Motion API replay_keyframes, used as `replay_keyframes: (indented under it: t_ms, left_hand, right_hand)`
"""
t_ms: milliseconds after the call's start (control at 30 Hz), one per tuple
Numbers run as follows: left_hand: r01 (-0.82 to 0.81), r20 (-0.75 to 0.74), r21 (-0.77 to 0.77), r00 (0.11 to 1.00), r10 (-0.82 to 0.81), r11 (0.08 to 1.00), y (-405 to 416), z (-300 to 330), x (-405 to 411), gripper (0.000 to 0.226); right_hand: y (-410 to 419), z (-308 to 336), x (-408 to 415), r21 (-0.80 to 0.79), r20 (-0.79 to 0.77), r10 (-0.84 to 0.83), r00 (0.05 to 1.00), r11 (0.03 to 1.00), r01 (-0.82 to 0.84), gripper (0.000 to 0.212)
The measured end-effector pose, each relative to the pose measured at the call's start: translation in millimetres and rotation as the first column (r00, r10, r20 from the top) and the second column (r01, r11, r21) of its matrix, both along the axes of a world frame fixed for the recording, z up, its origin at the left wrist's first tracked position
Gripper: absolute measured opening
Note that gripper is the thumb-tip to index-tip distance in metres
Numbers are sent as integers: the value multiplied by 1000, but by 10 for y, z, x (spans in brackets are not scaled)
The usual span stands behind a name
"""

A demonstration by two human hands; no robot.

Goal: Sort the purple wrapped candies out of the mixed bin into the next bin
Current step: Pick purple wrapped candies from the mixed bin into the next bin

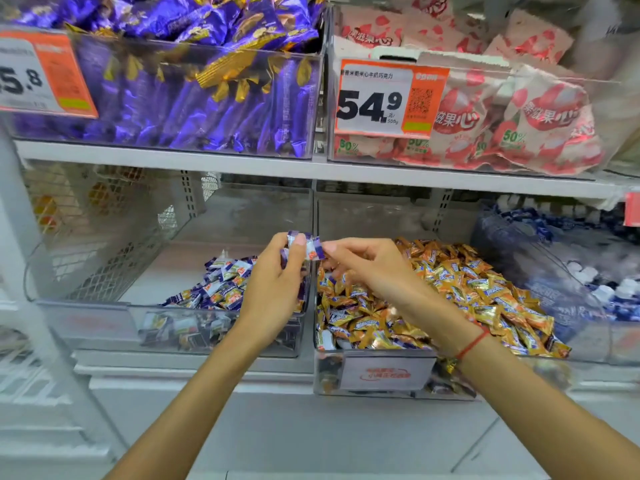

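- Lower shelf, left: clear plastic bin (86,320) w/ a low pile of small purple-and-white wrapped candies (221,285), heaped toward its right side; left part of the floor is bare.
- Lower shelf, middle: clear plastic mixed bin (377,375) just beside it, packed w/ gold-orange wrapped candies (450,299); a few purple-white ones show at the front-left corner. White label on its front wall, print too blurred to read.
- Far right, lower: another clear bin w/ blue-and-white wrapped pieces (588,285), blurry.
- Upper shelf, left: clear bin of big purple-and-gold foil packs (207,98), orange-white price tag at its left edge.
- Upper shelf, right: clear bin of pink-and-white pouches (519,126), w/ an orange-white price tag reading 54.9 (388,98) on the front.
- My left hand (277,282) is raised over the right end of the purple bin, fingers curled round a small bunch of purple candies (304,245); thumb pressed on top of them.
- My right hand (367,265) hangs over the left end of the mixed bin, thumb & forefinger clamped on the right edge of that same bunch, other fingers loosely curled.
- The bunch sits above the wall between the two bins, touching neither pile.
- Candy look: small, shiny wrappers, purple ends, white middle w/ an orange-red spot.
- Thin red string bracelet (472,344) on my right wrist.
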State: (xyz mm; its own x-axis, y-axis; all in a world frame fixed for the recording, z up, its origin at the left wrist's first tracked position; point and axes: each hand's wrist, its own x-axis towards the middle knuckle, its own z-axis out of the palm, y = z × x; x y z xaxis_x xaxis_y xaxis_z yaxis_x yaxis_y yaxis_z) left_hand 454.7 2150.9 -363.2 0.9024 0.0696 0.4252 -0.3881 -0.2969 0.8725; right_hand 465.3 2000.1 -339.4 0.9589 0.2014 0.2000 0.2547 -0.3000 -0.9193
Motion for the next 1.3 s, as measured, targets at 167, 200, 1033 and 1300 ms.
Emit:
replay_keyframes:
  t_ms: [167,200,1033,1300]
  left_hand:
    - [-29,-20,12,999,29,1000,95,-49,2,37]
    - [-33,-22,12,999,33,999,114,-50,5,36]
    - [-57,-84,-12,995,56,998,162,-94,116,19]
    - [-47,-68,37,996,49,998,106,-109,109,40]
  right_hand:
    - [-289,-75,41,-558,-30,298,954,787,-263,33]
    - [-265,-136,57,-635,-57,347,936,711,-302,37]
    - [-327,-104,394,-860,221,84,972,486,154,48]
    - [-268,-160,562,-838,57,101,993,545,-7,22]
